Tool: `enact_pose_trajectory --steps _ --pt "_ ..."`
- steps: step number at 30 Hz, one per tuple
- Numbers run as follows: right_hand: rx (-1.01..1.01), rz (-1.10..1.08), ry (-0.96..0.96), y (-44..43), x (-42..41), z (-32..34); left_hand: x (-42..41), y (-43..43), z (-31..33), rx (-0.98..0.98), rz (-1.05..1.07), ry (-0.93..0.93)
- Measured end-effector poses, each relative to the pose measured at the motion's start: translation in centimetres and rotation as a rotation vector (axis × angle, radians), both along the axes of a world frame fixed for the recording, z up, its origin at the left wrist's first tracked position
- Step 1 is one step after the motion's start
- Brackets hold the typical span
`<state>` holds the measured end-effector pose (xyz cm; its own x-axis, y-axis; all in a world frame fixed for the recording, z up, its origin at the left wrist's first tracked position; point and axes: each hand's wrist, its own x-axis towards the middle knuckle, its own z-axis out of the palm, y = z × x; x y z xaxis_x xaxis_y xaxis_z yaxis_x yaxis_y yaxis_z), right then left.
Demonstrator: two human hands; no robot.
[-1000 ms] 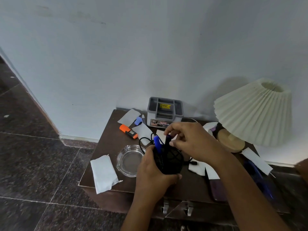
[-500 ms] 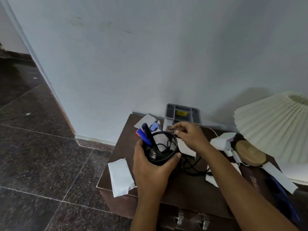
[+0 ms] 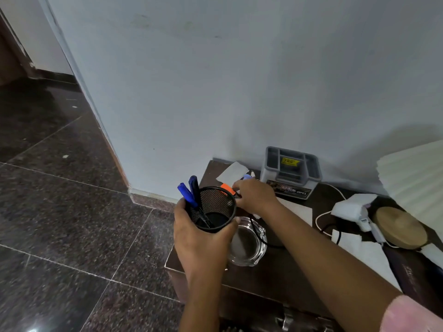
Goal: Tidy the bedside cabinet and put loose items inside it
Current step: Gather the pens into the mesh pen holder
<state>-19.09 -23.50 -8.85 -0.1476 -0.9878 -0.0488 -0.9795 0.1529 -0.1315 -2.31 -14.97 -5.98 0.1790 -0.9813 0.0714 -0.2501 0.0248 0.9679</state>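
Presently in the left grip (image 3: 201,240): a black mesh pen cup (image 3: 217,202); the fingers and thumb are curled round its wall. The cup is lifted and tilted, its mouth toward the camera, and it covers the far left rim of the glass ashtray (image 3: 249,245).
Inside the cup: two blue pens (image 3: 189,192) lean out over the rim on the side away from the ashtray; one dark pen lies lower inside.
Right grip (image 3: 256,195): beyond the ashtray, just behind the cup; the fingertips pinch an orange highlighter (image 3: 227,188), which the cup rim partly hides.
Ashtray: it stands on the bedside cabinet (image 3: 275,276), near the front left corner of the top.
Black cable (image 3: 261,236): it runs along the right side of the ashtray and goes under the right forearm.
Grey organiser (image 3: 291,173): behind the ashtray, against the wall, with a yellow label inside.
White paper (image 3: 232,172): behind the ashtray, just left of the organiser.
White charger (image 3: 350,208): right of the ashtray, well apart, with a white cord.
Tissue (image 3: 359,250): right of the ashtray, in front of the charger.
Lamp base (image 3: 400,227): round and wooden, farther right of the ashtray than the charger, under a pleated white shade (image 3: 414,178).
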Motion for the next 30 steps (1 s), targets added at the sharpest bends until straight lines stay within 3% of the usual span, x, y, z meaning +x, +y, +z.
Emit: enact_pose_trajectory --steps 6,10,12,14,17,23,26,30 --pt "-0.078 -0.072 -0.286 -0.4 0.7 0.9 -0.1 0.4 0.5 0.002 -0.036 -0.029" --pt "-0.347 -0.197 -0.857 1.0 1.0 5.7 -0.1 0.5 0.8 0.031 -0.041 -0.013" --pt "-0.426 -0.105 -1.075 2.7 1.3 8.3 -0.3 0.7 0.9 0.031 -0.051 0.000" --pt "-0.429 0.068 -1.081 4.8 2.0 10.1 -0.5 0.9 1.1 0.031 -0.066 0.004" --pt "-0.383 0.199 -0.895 7.2 3.4 10.4 -0.8 1.0 1.4 0.035 -0.074 0.009" --pt "-0.278 0.260 -0.547 8.4 4.9 8.5 -0.8 1.4 1.4 0.032 -0.086 0.031" --pt "-0.290 0.250 -0.602 8.1 4.5 8.0 -0.9 1.4 1.4 0.035 -0.094 0.025" --pt "-0.316 0.036 -0.945 6.9 2.8 7.0 -1.0 1.3 1.4 0.052 -0.089 0.009"
